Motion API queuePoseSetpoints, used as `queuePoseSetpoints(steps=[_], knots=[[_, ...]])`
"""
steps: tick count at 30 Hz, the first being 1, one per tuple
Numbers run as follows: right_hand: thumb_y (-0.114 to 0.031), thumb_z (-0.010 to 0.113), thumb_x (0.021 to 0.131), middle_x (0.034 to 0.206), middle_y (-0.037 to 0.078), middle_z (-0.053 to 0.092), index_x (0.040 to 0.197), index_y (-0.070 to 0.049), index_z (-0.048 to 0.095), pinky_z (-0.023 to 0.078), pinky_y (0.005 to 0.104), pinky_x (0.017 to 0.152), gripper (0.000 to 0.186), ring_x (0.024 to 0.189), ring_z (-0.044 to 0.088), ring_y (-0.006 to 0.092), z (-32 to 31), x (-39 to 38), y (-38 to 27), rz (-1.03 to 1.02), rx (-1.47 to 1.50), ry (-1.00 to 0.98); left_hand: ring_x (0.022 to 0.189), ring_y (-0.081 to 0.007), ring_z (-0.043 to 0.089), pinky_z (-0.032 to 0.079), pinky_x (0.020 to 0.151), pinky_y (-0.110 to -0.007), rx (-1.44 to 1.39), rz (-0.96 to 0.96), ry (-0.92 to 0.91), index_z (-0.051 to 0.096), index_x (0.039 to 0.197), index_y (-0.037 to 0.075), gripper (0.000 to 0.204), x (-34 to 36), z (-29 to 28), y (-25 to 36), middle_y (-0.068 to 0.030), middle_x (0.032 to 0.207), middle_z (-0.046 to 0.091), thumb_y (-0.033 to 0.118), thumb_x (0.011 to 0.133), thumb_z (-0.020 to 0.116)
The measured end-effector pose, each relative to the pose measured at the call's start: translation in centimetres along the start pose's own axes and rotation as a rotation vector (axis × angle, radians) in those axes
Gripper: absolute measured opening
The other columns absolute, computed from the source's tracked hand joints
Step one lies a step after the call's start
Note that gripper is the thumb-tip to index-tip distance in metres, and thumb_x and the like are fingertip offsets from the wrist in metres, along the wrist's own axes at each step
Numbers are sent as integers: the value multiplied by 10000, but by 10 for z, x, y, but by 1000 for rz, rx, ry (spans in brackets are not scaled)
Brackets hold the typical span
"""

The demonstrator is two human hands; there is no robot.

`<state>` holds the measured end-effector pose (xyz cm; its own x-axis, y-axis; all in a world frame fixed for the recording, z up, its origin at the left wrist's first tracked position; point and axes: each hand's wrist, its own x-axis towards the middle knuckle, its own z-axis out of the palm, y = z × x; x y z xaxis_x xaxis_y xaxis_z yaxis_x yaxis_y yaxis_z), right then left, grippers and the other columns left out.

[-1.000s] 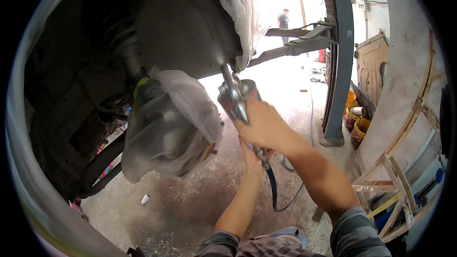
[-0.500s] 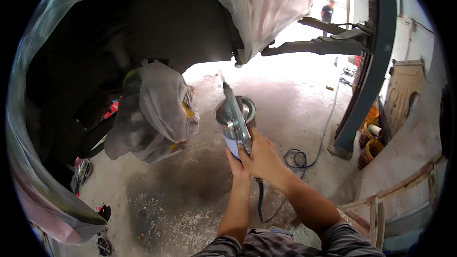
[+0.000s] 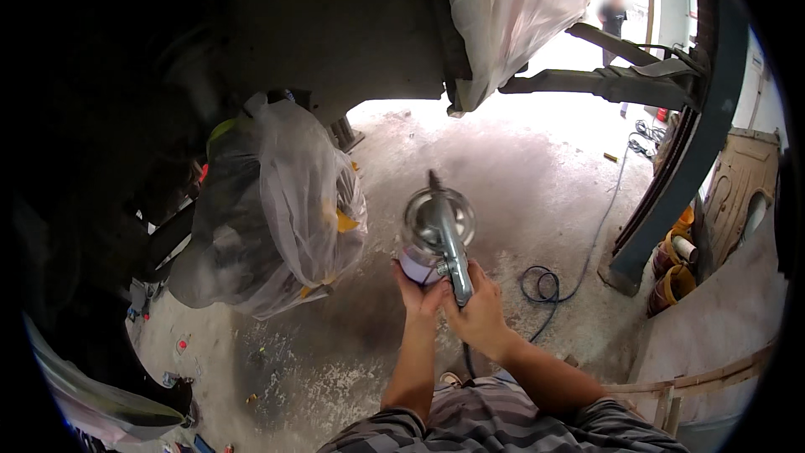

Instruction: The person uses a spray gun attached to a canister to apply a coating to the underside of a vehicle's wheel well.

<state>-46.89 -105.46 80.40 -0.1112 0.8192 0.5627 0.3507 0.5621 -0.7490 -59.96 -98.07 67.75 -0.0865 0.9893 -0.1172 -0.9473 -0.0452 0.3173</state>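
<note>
My right hand (image 3: 480, 310) is closed round the handle of a grey metal spray gun (image 3: 454, 250), whose dark nozzle points away from me. Under the gun is a round metal can (image 3: 416, 265) with a pale label and a shiny top. My left hand (image 3: 417, 294) grips this can low on its side, close against the right hand. A dark hose (image 3: 469, 361) hangs down beneath the right hand. Ahead and above opens the dark wheel arch (image 3: 335, 42) of a raised vehicle. Left of the gun hangs a hub part wrapped in clear plastic (image 3: 293, 210), apart from it.
Plastic sheeting (image 3: 511, 17) drapes the bodywork. Lift arms (image 3: 587, 84) reach from a post (image 3: 679, 159) at right. A blue hose (image 3: 541, 285) coils on the concrete floor. Buckets (image 3: 671, 285) and a ladder-like wooden frame (image 3: 704, 377) stand at right. A person (image 3: 613, 21) is outside.
The view has moved nearer the wheel arch, which fills more of the picture. The gun and can sit slightly lower and farther right, with the gun more upright in view. Both hands keep their grip.
</note>
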Motion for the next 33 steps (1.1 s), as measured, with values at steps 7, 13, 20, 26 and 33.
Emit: queuePoseSetpoints(steps=[7, 13, 20, 26, 33], knots=[[-147, 635, 796, 924, 223, 606, 1027, 29, 551, 470, 482, 673, 302, 795, 599, 435, 0, 24, 14, -5, 29, -92, 1215, -356, 478, 390, 1027, -525, 52, 150, 85, 397, 1401, 136, 713, 16, -7, 7, -132, 1367, 469, 658, 918, 348], [-144, 621, 809, 858, 215, 587, 954, 19, 541, 460, 483, 653, 232, 771, 581, 441, -19, 62, 13, -191, 139, -345, 1209, -363, 483, 397, 1025, -519, -253, 100, -245, 403, 1399, 133, 764, 19, -5, 20, -148, 1350, 477, 698, 886, 378], [-137, 618, 801, 878, 242, 606, 1045, 44, 559, 491, 455, 676, 309, 777, 611, 434, -25, 79, 4, -215, 156, -147, 1171, -337, 516, 443, 988, -481, 124, 312, 103, 417, 1376, 134, 733, 14, 52, 10, -125, 1311, 513, 691, 904, 350], [-103, 609, 791, 824, 234, 624, 1024, 57, 566, 487, 451, 656, 286, 718, 620, 433, -30, 90, -7, -234, 153, -73, 1164, -322, 519, 433, 1003, -472, 73, 320, 24, 410, 1377, 125, 718, 20, 69, 5, -122, 1300, 520, 672, 918, 339], [-116, 632, 787, 784, 207, 628, 970, 21, 591, 494, 425, 667, 233, 732, 629, 389, -60, 116, -17, -259, 129, -262, 1200, -319, 489, 405, 1026, -489, -246, 277, -44, 414, 1377, 118, 714, 10, 99, -2, -128, 1320, 497, 666, 926, 338]])
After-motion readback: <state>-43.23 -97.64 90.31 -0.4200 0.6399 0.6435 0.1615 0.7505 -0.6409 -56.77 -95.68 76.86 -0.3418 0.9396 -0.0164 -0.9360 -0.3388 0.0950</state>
